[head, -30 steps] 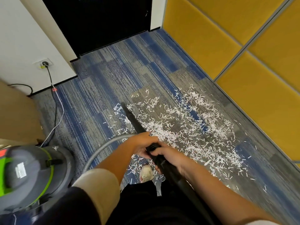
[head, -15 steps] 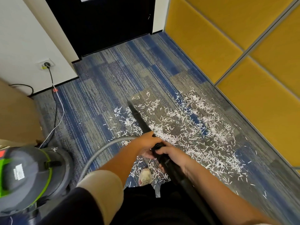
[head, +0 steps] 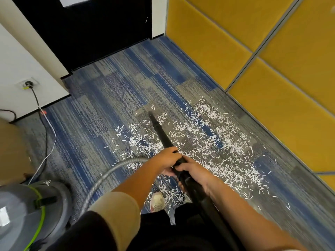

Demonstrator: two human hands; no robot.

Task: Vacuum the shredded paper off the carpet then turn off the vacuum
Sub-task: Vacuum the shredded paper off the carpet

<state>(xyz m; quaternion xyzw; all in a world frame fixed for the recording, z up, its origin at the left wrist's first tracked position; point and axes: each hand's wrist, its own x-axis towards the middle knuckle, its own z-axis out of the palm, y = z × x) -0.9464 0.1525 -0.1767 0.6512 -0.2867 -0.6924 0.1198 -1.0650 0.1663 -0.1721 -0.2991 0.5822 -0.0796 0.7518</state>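
Grips a black vacuum wand (head: pixel 161 133) two-handed. Left hand (head: pixel 167 161) farther along, fingers curled over the top of the tube at its collar; right hand (head: pixel 194 173) just behind and touching it, wrapped round the thicker near section. Points the wand down and away, with the nozzle tip (head: pixel 150 114) at the far left edge of the shredded paper (head: pixel 217 142), on or just above the carpet (head: pixel 101 105): cannot tell which. Across the blue-and-grey striped carpet, a broad patch of white shreds, from beside the shoe (head: pixel 157 201) at the near edge out toward the yellow wall panels (head: pixel 208 42) on the right; thickest to the right of the wand, thinner to its left. From under the left hand, a grey ribbed hose (head: pixel 101 180) curving left and near, then out of sight behind the cream sleeve (head: pixel 117 211). In the near left corner, a grey canister vacuum (head: pixel 27 214) with lime-green trim and a few shreds on its lid. On the far left, a black power cord (head: pixel 36 98) plugged into a wall socket (head: pixel 28 83), down along the floor beside a white cable (head: pixel 51 142). At the far end, a dark doorway (head: pixel 90 24).
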